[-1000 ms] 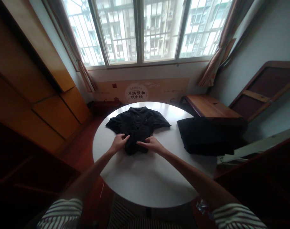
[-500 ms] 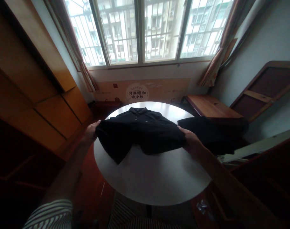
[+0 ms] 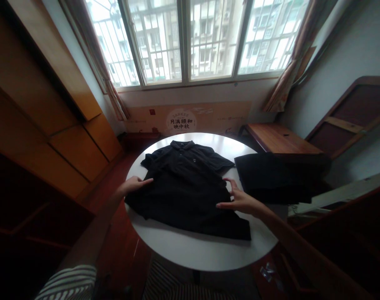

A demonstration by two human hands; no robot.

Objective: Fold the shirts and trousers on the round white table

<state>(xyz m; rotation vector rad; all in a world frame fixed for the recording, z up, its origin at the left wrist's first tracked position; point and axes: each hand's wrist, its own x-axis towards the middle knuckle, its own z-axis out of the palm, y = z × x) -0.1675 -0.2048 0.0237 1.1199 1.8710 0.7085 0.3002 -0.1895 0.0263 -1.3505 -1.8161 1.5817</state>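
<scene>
A black polo shirt (image 3: 186, 187) lies spread face up on a round white table (image 3: 183, 254). Its collar points toward the window and its hem lies nearer me, slanting down to the right. My left hand (image 3: 134, 184) rests at the shirt's left side, fingers stretched out over the fabric. At the right side, my right hand (image 3: 241, 201) has thumb and fingers apart, the tips touching or just above the cloth. Dark folded cloth (image 3: 265, 175) lies to the right of the shirt, partly over the table's edge.
Behind the table a printed banner (image 3: 208, 116) runs along the wall below the window (image 3: 208, 41). A wooden bench or low table (image 3: 283, 139) stands at the back right. Wooden cabinets (image 3: 74, 150) line the left. A small clear item (image 3: 268, 271) lies low on the right.
The shirt's lower part, held lifted and bunched before, now lies flat toward me. Both hands have let go of it; the left has moved inward and the right slightly inward and down.
</scene>
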